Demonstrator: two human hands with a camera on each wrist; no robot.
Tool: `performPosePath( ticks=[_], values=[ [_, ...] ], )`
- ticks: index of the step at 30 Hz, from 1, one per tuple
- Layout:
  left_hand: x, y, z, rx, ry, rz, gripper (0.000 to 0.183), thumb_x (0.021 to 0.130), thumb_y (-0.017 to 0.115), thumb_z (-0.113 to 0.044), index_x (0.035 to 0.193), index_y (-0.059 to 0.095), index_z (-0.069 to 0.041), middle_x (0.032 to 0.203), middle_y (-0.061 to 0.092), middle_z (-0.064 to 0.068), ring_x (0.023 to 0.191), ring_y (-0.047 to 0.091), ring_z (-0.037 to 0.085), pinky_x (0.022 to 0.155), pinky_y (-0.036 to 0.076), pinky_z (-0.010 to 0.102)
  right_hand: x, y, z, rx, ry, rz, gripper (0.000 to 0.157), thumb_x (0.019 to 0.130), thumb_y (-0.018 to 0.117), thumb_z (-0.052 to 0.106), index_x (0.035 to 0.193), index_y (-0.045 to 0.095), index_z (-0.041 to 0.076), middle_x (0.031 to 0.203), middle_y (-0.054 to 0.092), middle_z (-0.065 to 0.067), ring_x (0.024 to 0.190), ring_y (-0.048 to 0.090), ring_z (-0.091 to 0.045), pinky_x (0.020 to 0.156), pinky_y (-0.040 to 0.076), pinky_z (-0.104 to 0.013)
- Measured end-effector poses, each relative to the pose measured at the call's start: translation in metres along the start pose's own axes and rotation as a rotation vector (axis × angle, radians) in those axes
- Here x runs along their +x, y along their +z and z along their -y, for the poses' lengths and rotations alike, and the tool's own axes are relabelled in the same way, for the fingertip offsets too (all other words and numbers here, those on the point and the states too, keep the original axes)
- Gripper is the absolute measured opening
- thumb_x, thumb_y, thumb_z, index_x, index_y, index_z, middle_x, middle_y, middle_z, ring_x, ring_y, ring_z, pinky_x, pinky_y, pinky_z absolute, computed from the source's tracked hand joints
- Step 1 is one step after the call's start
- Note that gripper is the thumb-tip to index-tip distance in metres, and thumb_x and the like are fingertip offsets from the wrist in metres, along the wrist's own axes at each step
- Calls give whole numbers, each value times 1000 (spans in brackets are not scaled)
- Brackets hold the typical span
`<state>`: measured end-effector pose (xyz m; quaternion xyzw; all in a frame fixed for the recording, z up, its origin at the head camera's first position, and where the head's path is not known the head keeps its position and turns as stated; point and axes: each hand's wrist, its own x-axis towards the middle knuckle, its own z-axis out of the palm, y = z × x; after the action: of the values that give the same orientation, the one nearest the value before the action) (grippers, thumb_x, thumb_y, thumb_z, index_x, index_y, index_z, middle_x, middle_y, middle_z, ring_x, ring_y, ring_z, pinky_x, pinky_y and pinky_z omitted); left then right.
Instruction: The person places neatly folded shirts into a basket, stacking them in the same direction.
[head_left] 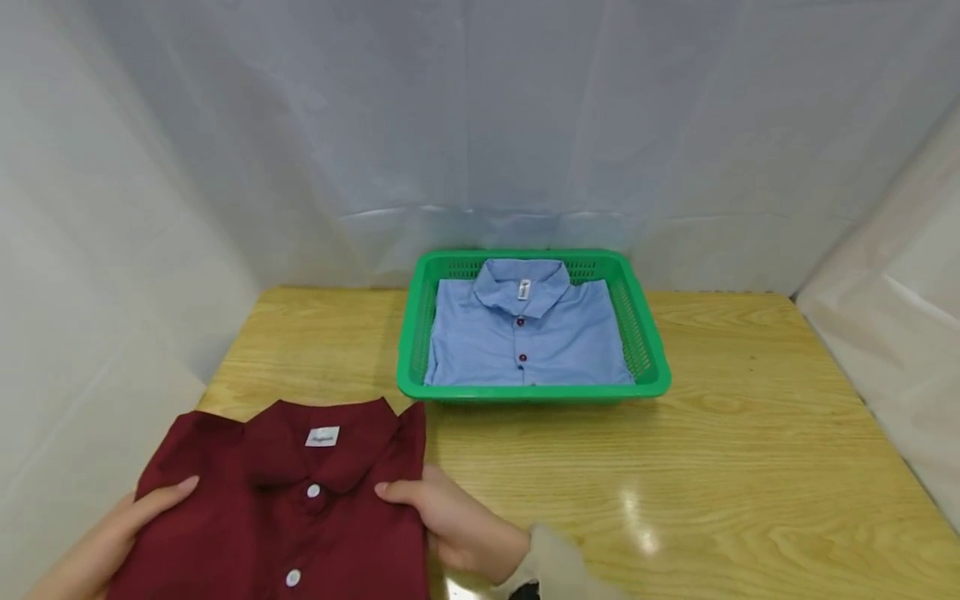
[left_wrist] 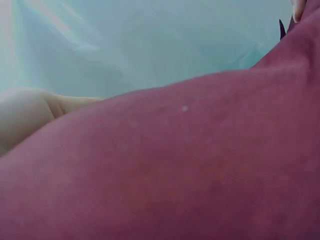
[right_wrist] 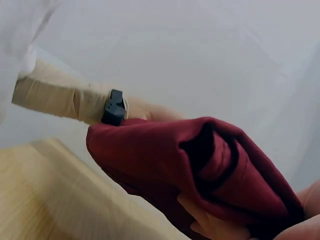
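Observation:
A folded dark red shirt (head_left: 330,517) with white buttons and a white collar label is held up at the table's near left, collar pointing away. My left hand (head_left: 123,533) grips its left side, thumb on top and fingers hidden beneath. My right hand (head_left: 461,521) grips the opposite side the same way. In the right wrist view the shirt (right_wrist: 145,155) shows its rolled layers at the side, with fingers (right_wrist: 215,225) underneath. Red cloth (left_wrist: 175,165) fills most of the left wrist view.
A green plastic basket (head_left: 532,392) stands at the back middle of the wooden table (head_left: 750,450). Inside it lies a folded light blue shirt (head_left: 570,333), collar at the far side. Pale sheeting (head_left: 525,125) hangs behind the table and along both sides.

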<state>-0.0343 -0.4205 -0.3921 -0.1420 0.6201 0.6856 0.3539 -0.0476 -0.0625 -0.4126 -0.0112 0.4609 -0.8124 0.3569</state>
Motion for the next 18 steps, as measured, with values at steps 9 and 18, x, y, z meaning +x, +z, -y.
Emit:
performPosePath(
  ticks=[9,18],
  values=[
    [-17,11,-8,123,-24,-171,31,107,30,-47,134,20,-37,117,51,-18,106,57,11,88,51,39,-16,5,16,12,-6,33,32,96,57,15,126,55,3,112,67,-4,100,65,-16,87,53,-32],
    [-15,38,-15,96,40,-142,28,108,32,-44,134,26,-37,117,57,-17,106,61,14,88,52,40,-23,-6,36,-13,-34,-9,32,96,56,13,126,55,1,108,67,-2,97,65,-13,86,51,-30]
  ],
)
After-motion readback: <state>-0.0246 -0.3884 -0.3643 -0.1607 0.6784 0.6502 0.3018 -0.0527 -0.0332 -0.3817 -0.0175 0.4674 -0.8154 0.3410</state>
